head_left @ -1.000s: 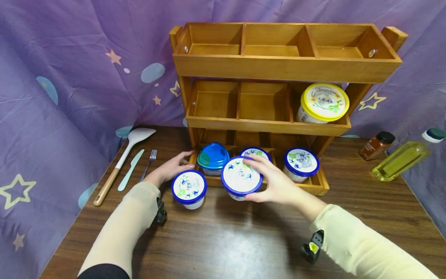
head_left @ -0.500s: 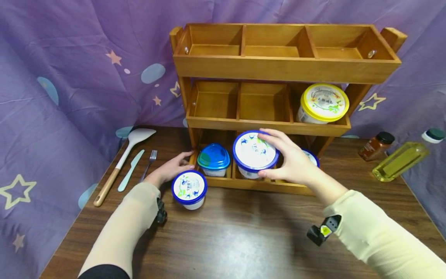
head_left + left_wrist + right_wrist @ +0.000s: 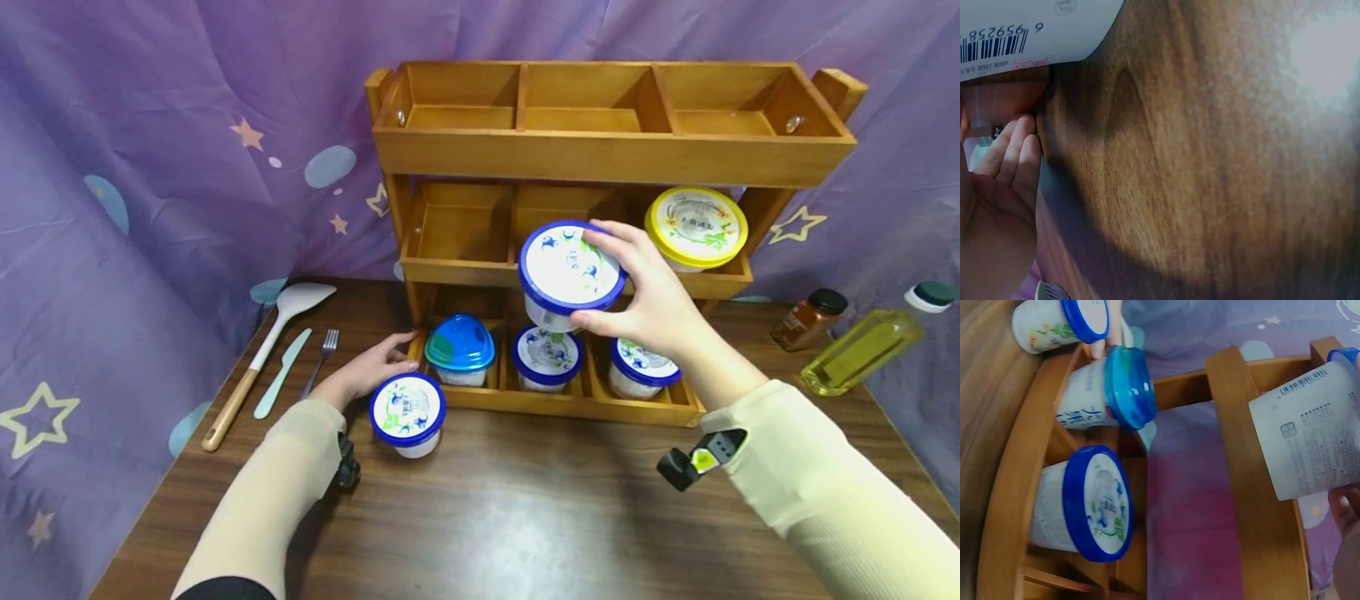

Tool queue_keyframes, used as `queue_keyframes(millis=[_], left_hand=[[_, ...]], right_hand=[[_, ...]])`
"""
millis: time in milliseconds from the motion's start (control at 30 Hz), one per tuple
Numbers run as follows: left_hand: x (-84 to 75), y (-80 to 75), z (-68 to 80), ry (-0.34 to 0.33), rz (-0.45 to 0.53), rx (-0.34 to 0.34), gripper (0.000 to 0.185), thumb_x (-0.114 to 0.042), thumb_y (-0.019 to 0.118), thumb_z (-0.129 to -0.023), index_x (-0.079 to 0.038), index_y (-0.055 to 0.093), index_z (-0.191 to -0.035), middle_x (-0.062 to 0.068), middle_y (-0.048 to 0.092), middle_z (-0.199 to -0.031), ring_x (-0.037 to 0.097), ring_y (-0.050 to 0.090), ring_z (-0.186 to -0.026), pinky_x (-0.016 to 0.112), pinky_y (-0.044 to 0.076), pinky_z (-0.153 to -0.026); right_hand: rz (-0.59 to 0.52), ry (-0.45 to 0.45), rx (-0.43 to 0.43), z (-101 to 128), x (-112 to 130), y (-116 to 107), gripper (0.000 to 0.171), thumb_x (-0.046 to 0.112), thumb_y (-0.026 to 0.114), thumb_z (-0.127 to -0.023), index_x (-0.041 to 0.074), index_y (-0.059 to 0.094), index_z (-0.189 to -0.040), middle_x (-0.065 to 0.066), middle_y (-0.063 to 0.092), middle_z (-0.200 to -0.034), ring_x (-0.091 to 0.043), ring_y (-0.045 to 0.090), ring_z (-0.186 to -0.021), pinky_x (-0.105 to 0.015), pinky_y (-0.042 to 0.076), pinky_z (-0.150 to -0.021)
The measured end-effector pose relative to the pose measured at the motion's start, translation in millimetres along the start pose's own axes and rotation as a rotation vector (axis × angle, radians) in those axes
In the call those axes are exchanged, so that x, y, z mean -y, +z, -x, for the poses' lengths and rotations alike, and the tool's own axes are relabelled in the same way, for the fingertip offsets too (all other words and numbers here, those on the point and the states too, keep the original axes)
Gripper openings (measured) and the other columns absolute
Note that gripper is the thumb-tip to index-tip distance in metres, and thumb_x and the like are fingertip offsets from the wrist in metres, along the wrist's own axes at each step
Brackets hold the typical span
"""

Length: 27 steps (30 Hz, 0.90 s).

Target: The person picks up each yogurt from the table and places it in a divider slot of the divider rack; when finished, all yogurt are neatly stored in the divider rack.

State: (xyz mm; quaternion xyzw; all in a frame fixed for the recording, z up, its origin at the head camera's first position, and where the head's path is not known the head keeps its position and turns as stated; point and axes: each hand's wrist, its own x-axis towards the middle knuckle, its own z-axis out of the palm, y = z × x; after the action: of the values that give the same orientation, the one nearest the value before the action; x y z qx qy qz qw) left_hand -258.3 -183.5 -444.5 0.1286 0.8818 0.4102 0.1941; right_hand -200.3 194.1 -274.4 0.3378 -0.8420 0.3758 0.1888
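1. The right hand (image 3: 651, 304) holds a blue-lidded tub (image 3: 570, 271) in the air, fingers curled over the lid rim and thumb under the lower edge. Grip state: closed round the tub.
2. The held tub sits in front of the middle tier of the wooden rack (image 3: 607, 158), above the rack's bottom tier, tilted with its lid toward the head camera. In the right wrist view its white wall (image 3: 1307, 437) shows a barcode.
3. The left hand (image 3: 371, 371) rests on the bench (image 3: 525, 517) at the rack's lower left corner, fingers straight and touching the wood. Grip state: spread, holding nothing.
4. A second blue-lidded tub (image 3: 407, 412) stands on the bench just beside the left hand, in front of the rack.
5. The bottom tier holds three containers: a teal-lidded box (image 3: 459, 350) at left, a blue-lidded tub in the centre (image 3: 547, 358) and another at right (image 3: 643, 367).
6. A yellow-lidded tub (image 3: 696, 227) lies tilted in the right compartment of the middle tier.
7. Near the bench's left edge lie a spatula (image 3: 262, 350), a knife (image 3: 281, 373) and a fork (image 3: 321, 358).
8. Near the right edge lie a spice jar (image 3: 810, 318) and an oil bottle (image 3: 862, 346).
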Motion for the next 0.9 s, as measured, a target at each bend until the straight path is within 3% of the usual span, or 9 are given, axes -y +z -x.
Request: queue_keyframes(millis=[167,433,533,633,700,800,900], left_hand=[[2.3,2.0,-3.4,0.013,-0.005,-0.006,0.067,-0.037,0.056,-0.094,-0.013,0.026,-0.148,0.025,0.051,-0.128,0.037,0.047,-0.118,0.051,0.031,-0.101],[3.0,-0.4,-1.9,0.002,-0.006,-0.004,0.067,-0.036,0.056,-0.094,-0.013,0.025,-0.148,0.026,0.05,-0.128,0.038,0.046,-0.119,0.053,0.03,-0.101],[2.0,-0.3,-1.3,-0.011,-0.01,-0.001,0.067,-0.038,0.056,-0.093,-0.014,0.026,-0.148,0.024,0.05,-0.129,0.037,0.046,-0.119,0.052,0.03,-0.102],[2.2,0.3,-1.5,-0.02,-0.013,-0.002,0.067,-0.039,0.056,-0.093,-0.016,0.026,-0.148,0.024,0.05,-0.129,0.037,0.046,-0.12,0.052,0.029,-0.102],[2.3,0.8,-1.5,-0.026,-0.012,-0.001,0.067,-0.04,0.056,-0.093,-0.016,0.026,-0.148,0.023,0.05,-0.13,0.037,0.045,-0.121,0.052,0.029,-0.103],[2.3,1.1,-1.5,-0.03,-0.012,0.0,0.067,-0.04,0.055,-0.093,-0.017,0.025,-0.148,0.023,0.049,-0.13,0.037,0.045,-0.121,0.053,0.028,-0.103],[2.2,1.0,-1.3,-0.033,-0.015,0.0,0.067,-0.04,0.055,-0.093,-0.017,0.025,-0.148,0.023,0.049,-0.13,0.037,0.045,-0.121,0.053,0.028,-0.103]], right_hand=[[-0.005,-0.013,-0.046,-4.6,1.5,-4.8,0.083,0.048,0.079,-0.07,0.002,0.05,-0.133,-0.015,0.037,-0.141,-0.032,0.033,-0.128,-0.048,0.027,-0.102],[0.012,0.049,-0.107,-10.8,6.2,-7.9,0.081,0.013,0.086,-0.064,0.005,0.048,-0.135,-0.01,0.032,-0.144,-0.027,0.03,-0.131,-0.043,0.027,-0.103],[0.037,0.021,-0.173,-11.1,5.6,-4.8,0.082,0.033,0.085,-0.066,0.004,0.048,-0.134,-0.014,0.031,-0.142,-0.025,0.028,-0.131,-0.039,0.027,-0.103],[0.082,-0.036,-0.237,-12.4,2.3,0.2,0.087,0.054,0.075,-0.068,0.0,0.048,-0.131,-0.02,0.031,-0.14,-0.025,0.026,-0.131,-0.036,0.027,-0.104],[0.118,-0.062,-0.264,-13.3,-1.3,3.4,0.089,0.06,0.07,-0.068,0.0,0.047,-0.13,-0.021,0.03,-0.14,-0.025,0.024,-0.132,-0.036,0.027,-0.105],[0.153,-0.107,-0.282,-13.6,-6.3,7.1,0.086,0.055,0.071,-0.07,-0.001,0.046,-0.131,-0.021,0.029,-0.142,-0.025,0.023,-0.133,-0.037,0.027,-0.106],[0.18,-0.147,-0.296,-12.5,-10.7,10.8,0.081,0.035,0.082,-0.068,-0.001,0.046,-0.131,-0.019,0.027,-0.143,-0.027,0.023,-0.134,-0.037,0.028,-0.106]])
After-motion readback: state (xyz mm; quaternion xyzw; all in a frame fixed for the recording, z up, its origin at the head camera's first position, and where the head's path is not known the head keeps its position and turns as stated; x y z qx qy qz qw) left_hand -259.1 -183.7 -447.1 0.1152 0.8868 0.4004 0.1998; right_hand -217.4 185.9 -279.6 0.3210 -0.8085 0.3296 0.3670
